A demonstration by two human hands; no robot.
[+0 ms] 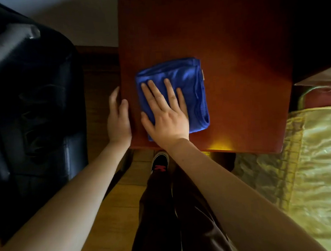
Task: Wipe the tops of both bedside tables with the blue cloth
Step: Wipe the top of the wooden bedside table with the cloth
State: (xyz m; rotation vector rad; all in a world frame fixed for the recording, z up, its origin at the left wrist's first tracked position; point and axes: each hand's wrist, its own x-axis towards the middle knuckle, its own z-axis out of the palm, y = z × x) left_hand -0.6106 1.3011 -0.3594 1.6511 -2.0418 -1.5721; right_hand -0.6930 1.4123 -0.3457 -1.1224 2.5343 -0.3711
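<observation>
A reddish-brown wooden bedside table (234,53) fills the upper middle of the view. A folded blue cloth (189,81) lies flat on its near left part. My right hand (166,117) presses down on the cloth with the palm flat and the fingers spread. My left hand (118,118) rests on the table's left edge, thumb on the top and fingers along the side. Only this one bedside table is in view.
A black leather chair (28,114) stands close on the left. A bed with a shiny gold cover (308,165) lies on the right, next to the table. Wooden floor (111,206) and my legs and a shoe (160,163) are below.
</observation>
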